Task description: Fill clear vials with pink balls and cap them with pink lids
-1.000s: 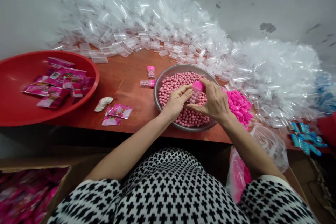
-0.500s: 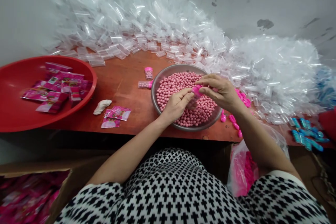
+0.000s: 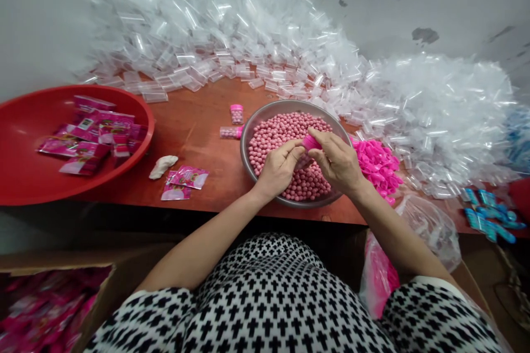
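My left hand (image 3: 276, 171) is closed around a small clear plastic tube (image 3: 305, 161), mostly hidden by the fingers. On the tube's upper end is a pink cap (image 3: 310, 142), pinched by the fingers of my right hand (image 3: 337, 161). Both hands are above a grey metal bowl (image 3: 245, 161) of round pink balls (image 3: 275, 131). Left of the bowl, a capped tube of balls (image 3: 230, 132) lies on its side, and another filled tube (image 3: 237, 114) is just behind it. Loose pink caps (image 3: 377, 164) are heaped beside my right wrist.
A big pile of clear tubes (image 3: 232, 38) covers the back of the table (image 3: 199, 121). On the left is a red basin (image 3: 25, 176) with pink packets; two packets (image 3: 188, 177) and a white lump (image 3: 163, 166) lie nearby. Blue-capped pieces (image 3: 492, 212) are far right.
My right hand has closed in on the pink cap, its fingers now lower and wrapped around it. The cap heap shows more fully as the right forearm shifted. The view moved slightly.
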A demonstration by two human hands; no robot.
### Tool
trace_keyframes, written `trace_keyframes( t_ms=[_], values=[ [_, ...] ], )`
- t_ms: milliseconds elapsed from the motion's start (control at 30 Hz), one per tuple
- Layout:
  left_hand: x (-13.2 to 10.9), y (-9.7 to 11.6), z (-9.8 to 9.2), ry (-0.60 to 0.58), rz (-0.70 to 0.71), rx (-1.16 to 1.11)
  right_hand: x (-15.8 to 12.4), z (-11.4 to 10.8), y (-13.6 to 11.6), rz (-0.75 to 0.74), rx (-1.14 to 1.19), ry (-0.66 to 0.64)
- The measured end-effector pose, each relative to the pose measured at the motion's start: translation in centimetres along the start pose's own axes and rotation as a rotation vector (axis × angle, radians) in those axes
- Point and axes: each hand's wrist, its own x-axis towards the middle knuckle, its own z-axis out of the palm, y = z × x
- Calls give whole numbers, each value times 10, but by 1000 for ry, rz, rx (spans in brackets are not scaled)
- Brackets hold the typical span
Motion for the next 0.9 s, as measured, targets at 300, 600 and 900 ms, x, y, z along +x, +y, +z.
trace_keyframes(
  t_ms=[300, 600, 900],
  values=[
    [3, -4, -3, 27, 38, 208, -6, 33, -17, 13, -283, 110],
    [5, -5, -9, 29, -6, 150, 3, 43, -11, -36, -311, 122],
    [33, 11, -51, 325, 63, 64, -1, 2, 47, 176, 32, 21]
  ],
)
